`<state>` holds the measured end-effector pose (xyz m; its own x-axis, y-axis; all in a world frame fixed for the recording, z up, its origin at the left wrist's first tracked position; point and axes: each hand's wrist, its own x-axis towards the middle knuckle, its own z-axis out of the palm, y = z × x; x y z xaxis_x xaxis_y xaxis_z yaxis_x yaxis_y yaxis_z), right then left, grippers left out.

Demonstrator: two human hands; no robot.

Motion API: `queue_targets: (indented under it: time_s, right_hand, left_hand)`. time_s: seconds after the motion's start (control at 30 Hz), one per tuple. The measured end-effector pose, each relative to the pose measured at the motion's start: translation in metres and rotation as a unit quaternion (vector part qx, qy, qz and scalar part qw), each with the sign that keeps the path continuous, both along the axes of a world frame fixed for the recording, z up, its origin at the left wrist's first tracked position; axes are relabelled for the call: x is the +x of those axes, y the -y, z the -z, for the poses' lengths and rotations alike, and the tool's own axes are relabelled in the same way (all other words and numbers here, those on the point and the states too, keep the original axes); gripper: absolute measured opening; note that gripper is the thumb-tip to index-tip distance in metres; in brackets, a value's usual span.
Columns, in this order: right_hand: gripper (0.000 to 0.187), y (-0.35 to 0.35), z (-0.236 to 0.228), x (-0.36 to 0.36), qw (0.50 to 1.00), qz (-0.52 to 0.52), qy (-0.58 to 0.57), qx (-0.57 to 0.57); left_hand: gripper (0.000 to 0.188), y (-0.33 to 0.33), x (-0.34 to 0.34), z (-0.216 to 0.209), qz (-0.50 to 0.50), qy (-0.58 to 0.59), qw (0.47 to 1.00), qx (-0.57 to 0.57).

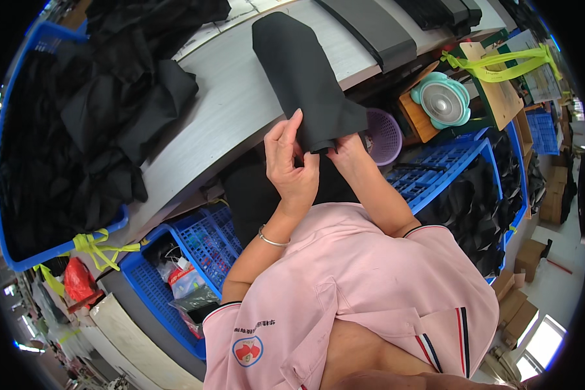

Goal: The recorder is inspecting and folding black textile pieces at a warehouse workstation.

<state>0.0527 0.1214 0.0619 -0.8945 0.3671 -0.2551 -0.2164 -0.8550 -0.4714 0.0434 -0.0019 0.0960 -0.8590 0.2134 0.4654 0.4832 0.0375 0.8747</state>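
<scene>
A folded piece of black cloth (pixel 309 78) stretches from my hands over the edge of the grey-white table (pixel 221 97). My left hand (pixel 291 159), with a bangle on its wrist, is at the cloth's near left edge. Its thumb and forefinger pinch the near end, while the other fingers rise along the side. My right hand (pixel 350 148) grips the near right corner from below, its fingertips hidden by the cloth. The near end looks rolled or folded over between the hands.
A blue crate (pixel 19 263) heaped with black cloth stands at the left. Stacked black pieces (pixel 377 39) lie on the table's far right. Below are a purple basket (pixel 385 136), a teal-rimmed round appliance (pixel 443 101), a blue crate (pixel 156 292) of packets, and another crate (pixel 494 159) of black pieces.
</scene>
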Motion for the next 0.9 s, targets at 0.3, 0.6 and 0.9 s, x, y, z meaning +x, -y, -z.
queue_targets:
  time_s: [0.3, 0.6, 0.9]
  right_hand:
    - [0.033, 0.006, 0.013, -0.008, 0.994, -0.037, -0.061, -0.085]
    - [0.036, 0.001, 0.022, -0.023, 0.992, -0.041, -0.057, -0.103]
    - [0.039, 0.017, -0.011, -0.06, 0.985, 0.095, 0.133, 0.046]
  left_hand:
    - [0.076, -0.005, 0.003, 0.016, 0.004, 0.01, 1.0, -0.016]
    - [0.079, 0.0, -0.01, 0.025, 0.019, -0.048, 0.996, -0.068]
    - [0.059, 0.012, -0.038, 0.006, 0.059, 0.025, 0.996, 0.056]
